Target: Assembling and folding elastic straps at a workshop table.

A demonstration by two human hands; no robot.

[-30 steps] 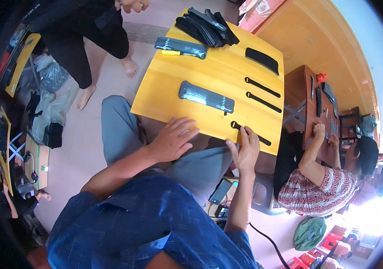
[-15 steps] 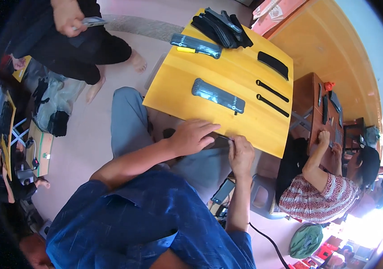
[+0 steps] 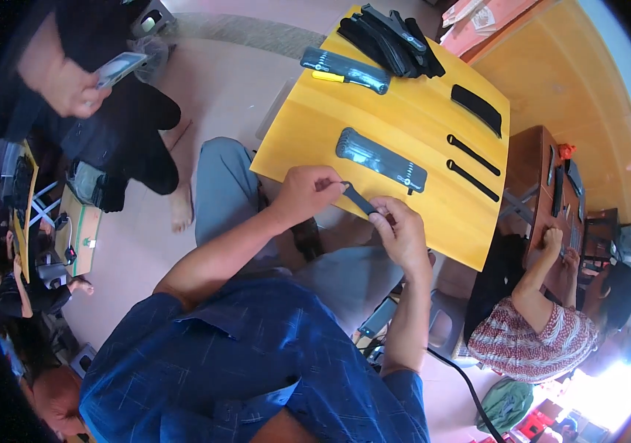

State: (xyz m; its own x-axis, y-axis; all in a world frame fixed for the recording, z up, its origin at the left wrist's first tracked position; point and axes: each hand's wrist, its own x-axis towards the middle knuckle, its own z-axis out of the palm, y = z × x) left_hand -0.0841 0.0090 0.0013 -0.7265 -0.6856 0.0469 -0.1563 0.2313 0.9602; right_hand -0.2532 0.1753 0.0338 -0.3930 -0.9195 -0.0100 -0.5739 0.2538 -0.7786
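Between my two hands a short black strap (image 3: 360, 200) is stretched over the near edge of the yellow table (image 3: 293, 151). My left hand (image 3: 306, 195) pinches its far end, where there seems to be a small loop. The other end is gripped between thumb and fingers of my right hand (image 3: 402, 230). Just beyond lies a dark, glossy padded sleeve (image 3: 382, 160). Two similar black straps, one upper (image 3: 474, 155) and one lower (image 3: 472, 181), with ring-like ends, lie side by side at the right. Behind them rests a curved black pad (image 3: 476, 111).
At the table's far side are another glossy sleeve (image 3: 359, 72), a yellow-handled tool (image 3: 328, 77) and a heap of black pieces (image 3: 389, 44). A person with a phone (image 3: 119, 68) is at the left. Another person works at a brown table (image 3: 533, 159) on the right.
My hands have come up from the table's near edge, and the strap now shows plainly between them. My left fingers have closed on its end. The person with the phone has shifted left.
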